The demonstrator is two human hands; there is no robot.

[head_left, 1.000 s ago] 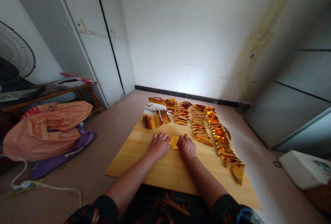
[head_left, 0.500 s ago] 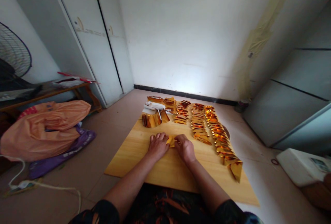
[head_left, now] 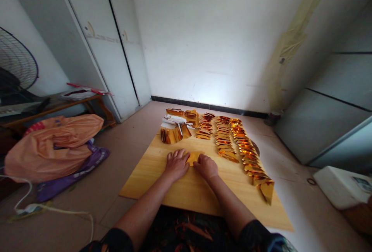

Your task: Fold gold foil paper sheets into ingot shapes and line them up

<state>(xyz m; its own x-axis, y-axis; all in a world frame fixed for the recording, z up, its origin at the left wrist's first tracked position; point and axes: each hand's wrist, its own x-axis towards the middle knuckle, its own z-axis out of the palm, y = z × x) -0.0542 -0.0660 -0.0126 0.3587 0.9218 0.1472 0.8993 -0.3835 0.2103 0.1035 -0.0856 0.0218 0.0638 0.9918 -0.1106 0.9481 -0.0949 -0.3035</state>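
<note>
A small piece of gold foil paper lies on the wooden board between my two hands. My left hand rests on the board with its fingers stretched and slightly spread, the thumb side against the paper's left edge. Curled in, my right hand has thumb and fingers closed at the paper's right edge. Beyond them lie a curved stack of gold sheets and a white roll or wrapper. Folded gold foil pieces stand in overlapping rows, one in the middle and a longer one at the right.
At the left are an orange cloth-like bundle, a purple bag, a white cord and a fan. A white box sits on the floor at the right. The wall rises behind the board.
My right hand has turned and lowered slightly toward the board, and more of the gold paper shows between the hands. My left hand has stayed nearly in place.
</note>
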